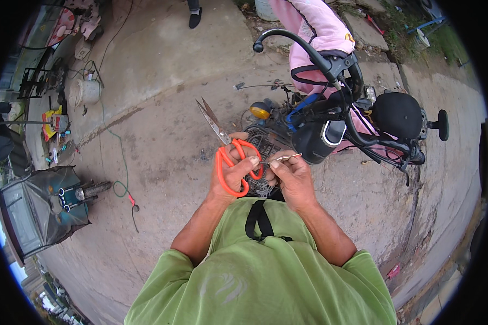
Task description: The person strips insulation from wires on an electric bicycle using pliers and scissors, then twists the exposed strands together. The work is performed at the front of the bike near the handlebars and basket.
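In my left hand [229, 176] I hold large orange-handled scissors [219, 132], their blades pointing up and slightly apart; the thumb and a finger also press near a thin wire [263, 163]. My right hand [290, 179] is closed in a pinch on that wire, whose reddish, pale end [293, 156] sticks out to the right. Just beyond both hands are a wire basket [265, 141] and the front of a two-wheeler with black handlebars [320, 57], a blue frame part, an amber lamp [259, 112] and a pink padded cover [309, 24].
A covered three-wheeler [27, 206] stands at left, near a green cable [122, 157] on the concrete ground [146, 86]. A white bucket [84, 93] and assorted clutter line the upper left. A black round object [396, 116] is at right. Another person's foot [195, 17] shows at the top.
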Demonstrator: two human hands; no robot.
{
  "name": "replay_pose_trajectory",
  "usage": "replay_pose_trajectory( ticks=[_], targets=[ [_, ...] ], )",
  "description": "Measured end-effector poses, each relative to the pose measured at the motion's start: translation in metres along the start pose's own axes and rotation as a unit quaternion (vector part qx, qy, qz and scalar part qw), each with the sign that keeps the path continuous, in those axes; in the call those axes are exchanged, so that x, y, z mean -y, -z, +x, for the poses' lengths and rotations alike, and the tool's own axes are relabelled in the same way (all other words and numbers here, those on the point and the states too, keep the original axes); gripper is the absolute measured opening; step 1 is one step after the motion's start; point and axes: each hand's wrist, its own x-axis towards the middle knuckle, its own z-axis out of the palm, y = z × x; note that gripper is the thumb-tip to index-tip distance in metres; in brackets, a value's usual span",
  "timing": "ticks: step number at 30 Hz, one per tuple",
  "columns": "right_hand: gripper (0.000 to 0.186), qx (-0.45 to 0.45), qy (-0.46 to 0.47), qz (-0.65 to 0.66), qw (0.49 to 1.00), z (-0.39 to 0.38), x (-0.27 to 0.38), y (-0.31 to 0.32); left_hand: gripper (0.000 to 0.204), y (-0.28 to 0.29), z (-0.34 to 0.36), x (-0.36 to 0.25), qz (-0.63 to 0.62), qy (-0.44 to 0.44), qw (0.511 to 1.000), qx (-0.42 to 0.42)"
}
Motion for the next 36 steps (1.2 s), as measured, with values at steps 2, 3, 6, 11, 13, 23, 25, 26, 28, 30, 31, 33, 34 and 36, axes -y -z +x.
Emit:
replay_pose_trajectory(
  ticks=[2,3,6,11,13,23,25,26,28,30,31,33,34,36],
  targets=[
    [0.009,0.007,0.026,-0.010,1.000,0.005,0.002,0.008,0.045,0.020,0.001,0.001,0.097,-0.006,0.995,0.030],
    [0.010,0.010,0.040,-0.016,0.999,0.008,0.004,0.011,0.046,0.027,0.000,0.000,0.146,-0.010,0.988,0.045],
    [0.010,-0.004,0.059,-0.007,0.998,0.014,0.011,0.011,0.051,0.027,-0.024,0.000,0.264,0.002,0.963,0.052],
    [0.012,0.000,0.042,0.021,0.999,0.017,0.007,0.009,0.071,0.036,-0.057,0.018,0.269,0.119,0.941,0.170],
    [0.012,0.015,0.029,0.008,0.999,0.016,0.005,0.008,0.070,0.034,-0.057,0.019,0.281,0.103,0.937,0.178],
    [0.015,0.040,0.031,-0.071,0.996,0.007,0.006,0.004,0.056,0.022,-0.053,0.006,0.349,0.069,0.917,0.180],
    [0.015,0.043,0.039,-0.074,0.996,0.005,0.006,0.004,0.049,0.020,-0.055,0.005,0.362,0.061,0.913,0.179],
    [0.015,0.044,0.042,-0.075,0.995,0.004,0.006,0.004,0.046,0.019,-0.055,0.005,0.368,0.058,0.911,0.178],
    [0.015,0.037,0.039,-0.072,0.996,0.002,0.007,0.004,0.045,0.019,-0.057,0.007,0.376,0.057,0.908,0.177],
    [0.014,0.031,0.037,-0.074,0.996,0.000,0.007,0.006,0.044,0.018,-0.059,0.009,0.386,0.074,0.904,0.170],
    [0.014,0.028,0.037,-0.078,0.996,0.000,0.007,0.008,0.043,0.017,-0.060,0.009,0.391,0.093,0.901,0.164],
    [0.014,0.021,0.034,-0.081,0.996,-0.001,0.006,0.010,0.042,0.016,-0.061,0.010,0.368,0.135,0.908,0.146],
    [0.014,0.016,0.032,-0.080,0.996,-0.002,0.008,0.010,0.042,0.015,-0.062,0.008,0.340,0.159,0.917,0.133],
    [0.012,0.017,0.015,-0.092,0.995,-0.003,0.012,0.010,0.042,0.016,-0.062,0.011,0.305,0.153,0.934,0.106]
  ],
)
